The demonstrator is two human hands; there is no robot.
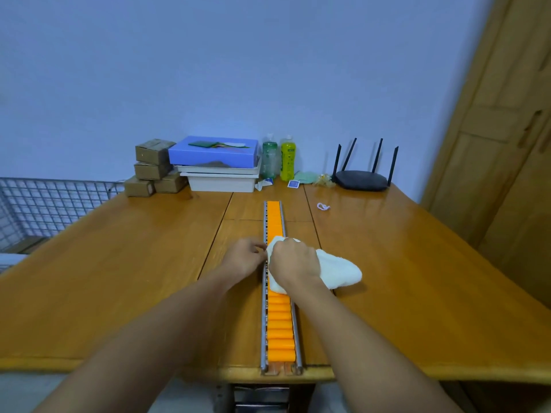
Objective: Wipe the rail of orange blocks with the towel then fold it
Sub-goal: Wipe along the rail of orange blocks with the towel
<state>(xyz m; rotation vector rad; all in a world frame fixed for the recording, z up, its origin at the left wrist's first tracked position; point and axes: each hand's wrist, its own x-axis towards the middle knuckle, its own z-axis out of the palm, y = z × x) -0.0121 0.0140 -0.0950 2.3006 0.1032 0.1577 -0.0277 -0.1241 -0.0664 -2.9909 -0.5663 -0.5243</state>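
We are wiping: our right hand is clenching the white towel and pressing it onto the rail of orange blocks about midway along the wooden table, its loose end trailing right. Our left hand is resting against the rail's left edge, fingers curled, grasping nothing we can see. Folding is not yet begun; next we judge the wipe needs steady pressure along the rail.
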